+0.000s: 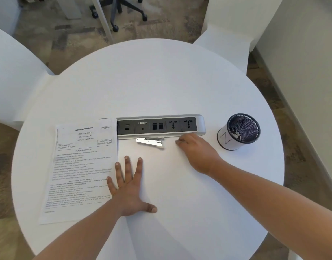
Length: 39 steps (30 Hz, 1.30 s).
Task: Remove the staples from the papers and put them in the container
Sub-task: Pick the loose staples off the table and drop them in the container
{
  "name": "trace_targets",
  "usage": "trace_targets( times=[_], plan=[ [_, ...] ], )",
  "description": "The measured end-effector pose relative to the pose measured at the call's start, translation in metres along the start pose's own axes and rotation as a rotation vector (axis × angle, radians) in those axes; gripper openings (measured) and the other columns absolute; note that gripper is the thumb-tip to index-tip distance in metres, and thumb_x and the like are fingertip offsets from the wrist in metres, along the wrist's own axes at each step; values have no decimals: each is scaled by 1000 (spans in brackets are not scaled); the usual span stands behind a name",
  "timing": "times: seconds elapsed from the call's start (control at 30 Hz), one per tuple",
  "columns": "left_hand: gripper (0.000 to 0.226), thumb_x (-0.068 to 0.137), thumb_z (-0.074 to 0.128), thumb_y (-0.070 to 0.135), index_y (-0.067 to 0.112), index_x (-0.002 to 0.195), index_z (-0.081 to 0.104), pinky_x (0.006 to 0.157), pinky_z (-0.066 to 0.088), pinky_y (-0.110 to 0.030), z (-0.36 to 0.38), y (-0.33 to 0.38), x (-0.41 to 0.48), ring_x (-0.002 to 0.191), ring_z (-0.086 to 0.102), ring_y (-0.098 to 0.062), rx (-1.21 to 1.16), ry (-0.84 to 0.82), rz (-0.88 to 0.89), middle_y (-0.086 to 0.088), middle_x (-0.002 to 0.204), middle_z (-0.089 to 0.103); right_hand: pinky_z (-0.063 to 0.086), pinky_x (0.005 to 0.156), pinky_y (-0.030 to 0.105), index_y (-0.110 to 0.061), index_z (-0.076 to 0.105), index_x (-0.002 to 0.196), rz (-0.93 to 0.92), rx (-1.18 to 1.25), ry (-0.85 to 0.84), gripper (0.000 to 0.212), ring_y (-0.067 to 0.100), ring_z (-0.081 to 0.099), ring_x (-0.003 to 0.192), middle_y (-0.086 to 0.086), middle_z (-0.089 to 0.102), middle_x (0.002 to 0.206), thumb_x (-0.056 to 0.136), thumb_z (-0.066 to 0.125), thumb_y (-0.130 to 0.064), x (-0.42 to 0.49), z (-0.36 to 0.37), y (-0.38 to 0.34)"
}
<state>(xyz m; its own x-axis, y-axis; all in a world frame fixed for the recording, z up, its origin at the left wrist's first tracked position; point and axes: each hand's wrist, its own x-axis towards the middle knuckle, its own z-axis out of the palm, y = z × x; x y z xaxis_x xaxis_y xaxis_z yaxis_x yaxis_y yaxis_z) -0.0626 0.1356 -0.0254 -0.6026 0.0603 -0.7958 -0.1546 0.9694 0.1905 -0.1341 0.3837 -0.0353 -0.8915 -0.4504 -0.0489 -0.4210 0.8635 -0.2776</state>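
Left hand (pixel 130 192) and right hand (pixel 196 153): both bare. Both forearms: bare, no sleeve in view. Fingers (pixel 128 167): short nails, unpainted.

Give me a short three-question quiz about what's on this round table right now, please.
1. True or false: the left hand lies flat with its fingers spread.
2. Which side of the power strip is the mesh container on: A) the person's left, B) the person's right?
3. What silver tool lies between the printed papers and the right hand?

Key
1. True.
2. B.
3. The stapler, just in front of the power strip.
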Motion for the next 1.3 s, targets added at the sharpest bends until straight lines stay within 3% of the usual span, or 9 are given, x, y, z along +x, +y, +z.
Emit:
trace_targets(
  times=[0.1, 0.2, 0.27, 0.33, 0.47, 0.67, 0.87, 1.07, 1.3],
  plan=[
    [160, 49, 85, 68, 44, 134, -48, 113, -19, -65, -1, 0, 0, 131, -54, -33, 2, 0, -1, 6, 132, -68, 57, 67, 40, 3, 65, 109, -80, -55, 27, 38, 35, 61, 90, 16, 65, 101, 72, 70, 8, -11, 7, -1],
    [160, 49, 85, 68, 44, 134, -48, 113, -19, -65, 0, 0, 0, 130, -55, -33, 1, 2, 4, 6, 132, -67, 56, 71, 43, -1, 66, 104, -98, -47, -1, 30, 34, 60, 90, 13, 64, 99, 76, 58, 7, -33, 7, -1],
    [160, 49, 85, 69, 44, 134, -48, 113, -20, -64, -1, -1, 0, 130, -55, -33, -2, 5, 4, 6, 132, -67, 54, 86, 42, -2, 65, 112, 68, 95, 53, 46, 34, 58, 102, 13, 64, 109, 75, 40, 7, -45, 4, 3],
    [160, 49, 85, 69, 45, 134, -49, 113, -19, -64, -1, -1, 1, 130, -55, -32, -2, 6, 2, 6, 132, -68, 46, 98, 35, -1, 60, 124, 333, 225, 151, 57, 33, 54, 113, 14, 61, 120, 72, 40, 12, -50, 4, 8],
    [161, 48, 85, 69, 44, 134, -49, 113, -19, -64, 1, -1, 1, 130, -55, -32, -9, 2, 3, 7, 132, -68, 48, 85, 35, -1, 63, 123, 589, 234, 149, 51, 34, 57, 102, 16, 61, 108, 75, 50, 12, -45, 5, 13],
    [161, 48, 85, 69, 44, 135, -48, 113, -18, -65, 0, -1, 0, 130, -55, -33, -6, -5, 0, 6, 132, -68, 51, 62, 38, -2, 71, 90, 436, 175, 55, 31, 34, 57, 78, 11, 59, 87, 71, 51, 11, -43, 10, -9],
    [161, 48, 85, 68, 44, 134, -48, 113, -18, -65, 1, 0, 1, 130, -55, -33, -4, -1, 2, 6, 132, -68, 52, 74, 40, -1, 65, 101, 611, 244, 91, 27, 34, 60, 84, 13, 59, 96, 78, 53, 3, -39, 0, -1],
    [161, 48, 85, 69, 43, 134, -49, 114, -18, -65, 0, 0, 1, 130, -55, -34, 5, -2, -5, 5, 132, -68, 49, 72, 34, -11, 60, 104, 381, 183, -65, 21, 27, 53, 93, 7, 53, 103, 90, 57, -27, -27, 0, -19],
    [161, 48, 85, 69, 44, 134, -49, 113, -19, -64, 0, 0, 0, 131, -55, -33, 1, -1, 1, 6, 132, -68, 42, 50, 34, -8, 55, 77, 317, 54, -157, 15, 26, 43, 60, 6, 46, 77, 80, 51, 6, -22, 3, -31]
  ],
)
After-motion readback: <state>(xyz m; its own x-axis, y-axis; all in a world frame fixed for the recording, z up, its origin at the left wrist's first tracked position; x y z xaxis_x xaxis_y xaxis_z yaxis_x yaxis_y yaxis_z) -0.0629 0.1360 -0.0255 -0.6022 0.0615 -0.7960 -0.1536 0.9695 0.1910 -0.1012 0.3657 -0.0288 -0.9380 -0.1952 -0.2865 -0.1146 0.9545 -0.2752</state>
